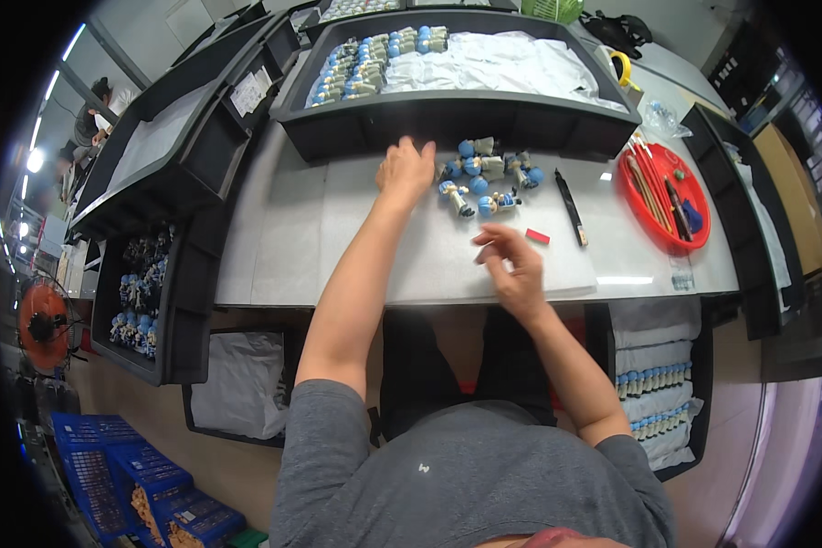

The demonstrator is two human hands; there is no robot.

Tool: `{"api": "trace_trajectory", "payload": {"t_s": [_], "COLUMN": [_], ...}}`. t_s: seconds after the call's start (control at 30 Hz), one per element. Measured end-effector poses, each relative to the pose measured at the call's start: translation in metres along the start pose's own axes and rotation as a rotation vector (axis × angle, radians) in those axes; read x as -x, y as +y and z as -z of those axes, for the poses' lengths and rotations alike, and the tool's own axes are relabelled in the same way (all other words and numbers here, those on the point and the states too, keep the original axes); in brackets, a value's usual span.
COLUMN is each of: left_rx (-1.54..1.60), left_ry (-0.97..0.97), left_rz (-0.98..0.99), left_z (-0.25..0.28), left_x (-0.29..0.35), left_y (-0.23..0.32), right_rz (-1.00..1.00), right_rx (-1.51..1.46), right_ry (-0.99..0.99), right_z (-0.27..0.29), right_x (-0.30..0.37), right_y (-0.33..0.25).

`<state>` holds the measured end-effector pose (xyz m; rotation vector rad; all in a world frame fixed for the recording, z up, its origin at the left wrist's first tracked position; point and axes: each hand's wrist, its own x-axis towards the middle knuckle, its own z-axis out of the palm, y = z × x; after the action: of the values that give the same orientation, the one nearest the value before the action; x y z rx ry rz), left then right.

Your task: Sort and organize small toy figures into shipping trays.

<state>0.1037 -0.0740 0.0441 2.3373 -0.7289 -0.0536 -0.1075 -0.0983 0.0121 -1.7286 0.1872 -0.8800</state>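
Observation:
A loose cluster of small blue-headed figurines (484,168) lies on the white work table, some on their sides. Just left of them my left hand (405,172) reaches over the table close to the front wall of a black tray (457,123). Its fingertips point away from me and spread apart, with no object visible in them. My right hand (515,272) hovers near the table's front edge, slightly blurred. Its fingers are loosely bent and apart, and I see nothing held. Beside it lies a small red block (537,236); farther right are black tweezers (571,208).
The black tray holds figurine rows and white wrapping. A red round basket (632,196) with brushes stands right. Black crates (160,173) are stacked left, one with more figurines (137,297). Below right, another crate holds figurine rows (653,379). An orange fan (46,324) stands far left.

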Motion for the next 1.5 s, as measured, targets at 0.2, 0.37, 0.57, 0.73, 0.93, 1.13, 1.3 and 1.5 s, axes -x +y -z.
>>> {"api": "trace_trajectory", "payload": {"t_s": [0.2,0.37,0.57,0.73,0.93,1.13,1.3,1.5], "left_rx": [-0.034,0.878,1.400,1.522,1.530,1.407,1.368,1.473], "left_ry": [-0.095,-0.084,-0.257,-0.288,-0.332,-0.305,-0.268,-0.320], "left_rz": [0.036,0.115,0.020,0.068,0.088,0.057,0.058,0.074], "left_z": [-0.008,0.012,-0.004,-0.005,-0.006,-0.010,-0.010,-0.010], "left_x": [0.003,0.060,0.122,0.127,0.126,0.126,0.126,0.126], "left_y": [-0.027,-0.025,-0.023,-0.023,-0.025,-0.023,-0.025,-0.028], "right_rz": [-0.077,-0.260,-0.342,-0.297,-0.289,-0.094,-0.089,0.028], "right_rx": [0.103,-0.243,-0.327,-0.268,-0.264,-0.119,-0.013,0.052], "right_ry": [-0.193,-0.011,-0.133,-0.136,-0.104,-0.007,-0.044,0.030], "right_z": [-0.006,-0.005,0.000,-0.002,-0.003,-0.006,-0.002,-0.005], "right_x": [0.005,-0.001,-0.002,0.002,0.002,0.002,0.003,0.001], "right_y": [0.019,0.011,0.010,0.012,0.009,0.015,0.017,0.014]}}
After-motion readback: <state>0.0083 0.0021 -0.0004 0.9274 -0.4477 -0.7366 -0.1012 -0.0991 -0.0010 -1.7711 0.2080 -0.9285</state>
